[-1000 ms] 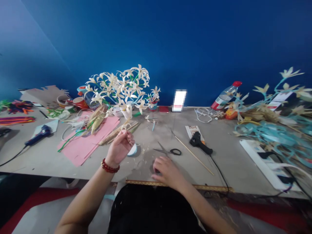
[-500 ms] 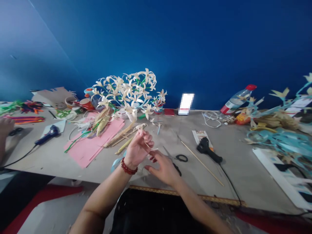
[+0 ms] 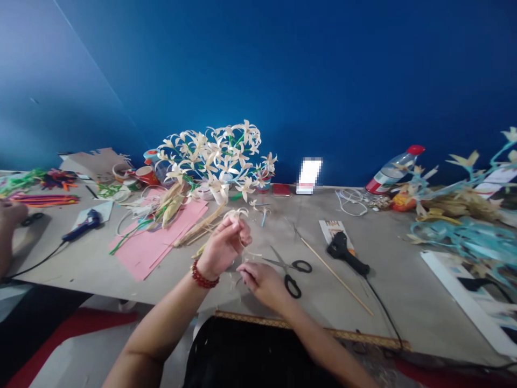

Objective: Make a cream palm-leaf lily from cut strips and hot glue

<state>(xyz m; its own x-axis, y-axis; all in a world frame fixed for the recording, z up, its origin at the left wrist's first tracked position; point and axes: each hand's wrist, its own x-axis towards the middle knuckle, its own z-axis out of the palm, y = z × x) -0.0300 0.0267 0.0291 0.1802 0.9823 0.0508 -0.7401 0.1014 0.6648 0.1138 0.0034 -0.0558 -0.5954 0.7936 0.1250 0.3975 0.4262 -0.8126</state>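
Note:
My left hand (image 3: 224,243), with a red bead bracelet on its wrist, is raised over the table. Its thumb and fingers pinch a small cream flower (image 3: 238,213) whose narrow petals curl out above the fingertips. Below the fingers a thin pale strip (image 3: 252,254) trails to the right. My right hand (image 3: 262,279) is lower and closer to me, its fingers drawn together; whatever they may hold is too small to make out. Just right of it lie open scissors (image 3: 291,267) with black handles.
Behind my hands stands a bunch of cream flowers (image 3: 218,153). Pink paper sheets (image 3: 141,253) lie left; a black glue gun (image 3: 347,253) and a thin wooden stick (image 3: 335,275) lie right. Another person's hand (image 3: 11,215) is at the far left, near a blue glue gun (image 3: 83,225).
My right hand has drawn back from the left one, and its fingers have closed together. The left hand has shifted slightly left, still pinching the flower. More of the scissors shows.

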